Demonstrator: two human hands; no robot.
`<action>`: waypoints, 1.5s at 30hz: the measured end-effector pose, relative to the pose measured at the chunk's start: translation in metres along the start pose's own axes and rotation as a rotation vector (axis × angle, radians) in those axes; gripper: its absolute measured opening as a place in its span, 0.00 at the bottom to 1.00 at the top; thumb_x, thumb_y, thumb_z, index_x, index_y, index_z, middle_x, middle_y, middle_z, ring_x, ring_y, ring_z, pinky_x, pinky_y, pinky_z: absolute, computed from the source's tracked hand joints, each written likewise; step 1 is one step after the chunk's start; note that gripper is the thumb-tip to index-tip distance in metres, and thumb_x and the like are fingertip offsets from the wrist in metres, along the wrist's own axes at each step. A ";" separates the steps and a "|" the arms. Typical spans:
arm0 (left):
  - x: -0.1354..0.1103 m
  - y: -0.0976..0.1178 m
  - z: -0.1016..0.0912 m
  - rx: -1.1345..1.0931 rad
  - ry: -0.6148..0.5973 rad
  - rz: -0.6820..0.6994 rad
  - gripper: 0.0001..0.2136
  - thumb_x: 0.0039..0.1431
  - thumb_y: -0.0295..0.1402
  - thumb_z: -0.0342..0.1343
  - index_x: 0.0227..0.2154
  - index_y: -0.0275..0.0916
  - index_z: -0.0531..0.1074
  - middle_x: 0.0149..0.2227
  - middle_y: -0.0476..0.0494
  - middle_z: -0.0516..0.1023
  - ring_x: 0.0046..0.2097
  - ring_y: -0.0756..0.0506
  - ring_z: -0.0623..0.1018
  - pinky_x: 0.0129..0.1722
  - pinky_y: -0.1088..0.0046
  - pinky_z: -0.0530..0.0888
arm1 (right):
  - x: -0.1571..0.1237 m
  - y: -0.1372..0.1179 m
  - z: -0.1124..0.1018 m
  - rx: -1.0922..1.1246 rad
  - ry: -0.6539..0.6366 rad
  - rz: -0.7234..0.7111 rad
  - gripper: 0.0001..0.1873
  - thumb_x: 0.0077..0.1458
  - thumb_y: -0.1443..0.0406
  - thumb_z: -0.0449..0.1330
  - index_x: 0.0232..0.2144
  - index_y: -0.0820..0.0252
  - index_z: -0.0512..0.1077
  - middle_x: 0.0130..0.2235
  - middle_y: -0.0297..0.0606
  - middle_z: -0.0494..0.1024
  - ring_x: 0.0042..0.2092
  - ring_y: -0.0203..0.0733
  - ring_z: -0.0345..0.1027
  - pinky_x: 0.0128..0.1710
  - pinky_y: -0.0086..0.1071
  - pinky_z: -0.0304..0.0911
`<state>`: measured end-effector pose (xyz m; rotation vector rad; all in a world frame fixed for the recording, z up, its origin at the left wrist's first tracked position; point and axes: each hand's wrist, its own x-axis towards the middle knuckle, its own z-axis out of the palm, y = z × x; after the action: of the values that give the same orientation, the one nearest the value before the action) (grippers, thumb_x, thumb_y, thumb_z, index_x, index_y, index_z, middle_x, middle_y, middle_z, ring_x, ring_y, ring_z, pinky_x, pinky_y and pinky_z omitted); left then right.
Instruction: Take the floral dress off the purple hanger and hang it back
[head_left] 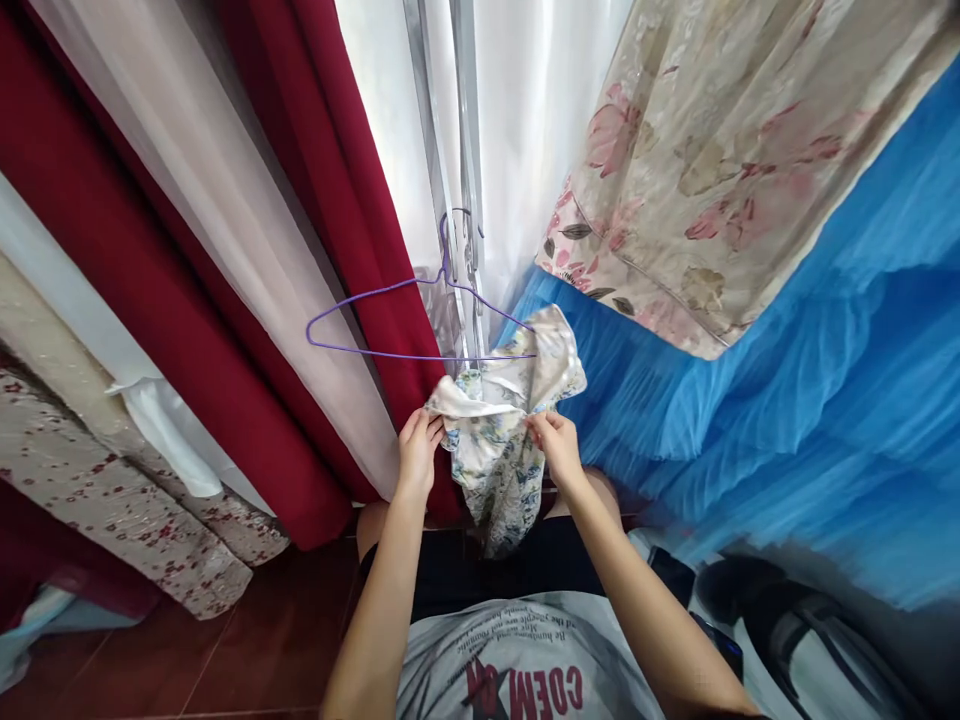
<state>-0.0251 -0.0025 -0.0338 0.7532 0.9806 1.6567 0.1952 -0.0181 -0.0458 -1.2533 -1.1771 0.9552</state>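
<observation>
My left hand [417,448] and my right hand [556,443] both pinch the top edge of a small white garment with a blue floral print [501,430], which hangs down between them. Its upper corner drapes over the right end of a purple wire hanger [390,352]. The hanger's hook sits on a metal window frame [459,180] straight ahead, just above my hands.
Red and beige curtains [247,250] hang at the left, a white sheer at the centre. Blue netting [795,400] and a floral cloth [720,150] fill the right. Patterned rolled fabric [112,510] lies at the lower left on a brown tiled floor [270,640].
</observation>
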 end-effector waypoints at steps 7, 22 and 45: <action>-0.055 0.035 0.059 0.239 -0.456 0.293 0.12 0.69 0.42 0.55 0.40 0.38 0.75 0.42 0.42 0.80 0.46 0.44 0.79 0.50 0.67 0.74 | -0.022 0.006 -0.020 -0.185 -0.347 -0.021 0.09 0.37 0.68 0.68 0.27 0.61 0.78 0.30 0.35 0.79 0.33 0.42 0.69 0.36 0.33 0.64; -0.082 0.036 -0.009 0.963 -0.980 -0.058 0.21 0.67 0.50 0.54 0.42 0.35 0.79 0.36 0.43 0.81 0.40 0.41 0.79 0.39 0.71 0.74 | -0.038 -0.101 -0.040 0.196 -0.639 0.173 0.13 0.46 0.59 0.71 0.32 0.61 0.77 0.30 0.36 0.79 0.30 0.40 0.71 0.33 0.32 0.67; 0.070 0.220 -0.008 1.562 -0.511 0.975 0.08 0.64 0.33 0.49 0.33 0.39 0.72 0.44 0.40 0.78 0.47 0.39 0.74 0.50 0.62 0.66 | 0.078 -0.101 0.013 -0.684 -0.096 -0.422 0.19 0.58 0.54 0.57 0.22 0.58 0.69 0.24 0.39 0.73 0.29 0.44 0.68 0.28 0.32 0.50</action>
<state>-0.1502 0.0311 0.1579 2.8526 1.5329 0.9151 0.1878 0.0492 0.0630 -1.3980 -1.8459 0.2966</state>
